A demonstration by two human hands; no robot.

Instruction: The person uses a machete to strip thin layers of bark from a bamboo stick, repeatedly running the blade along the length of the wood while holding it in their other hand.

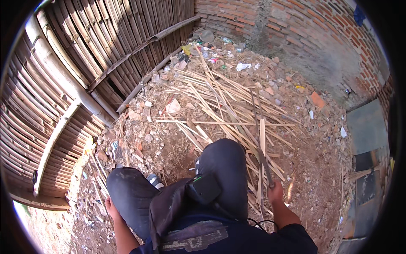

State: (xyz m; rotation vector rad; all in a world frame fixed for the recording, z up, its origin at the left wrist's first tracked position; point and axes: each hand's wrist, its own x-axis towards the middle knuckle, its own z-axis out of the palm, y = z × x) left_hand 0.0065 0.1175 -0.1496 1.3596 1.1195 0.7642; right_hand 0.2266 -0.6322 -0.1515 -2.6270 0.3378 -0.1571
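My right hand (275,191), beside my right knee, is closed around the handle of a long knife (264,164). Its dark, slightly curved blade points away from me, over a pile of pale split bamboo strips (228,99). Out to the left of my left knee, my left hand (112,210) is closed on a thin bamboo strip (100,191), which slants forward and to the left. A few more strips lie on the ground just past that hand. My left fingers are partly hidden by the strip and my leg.
A bamboo-slat wall (63,84) with thick poles rises on the left. Ahead stands a brick wall (292,25). Stones, brick bits and litter cover the dirt ground (313,169). Grey sheets (367,127) lie at the right. A black box (204,189) rests by my lap.
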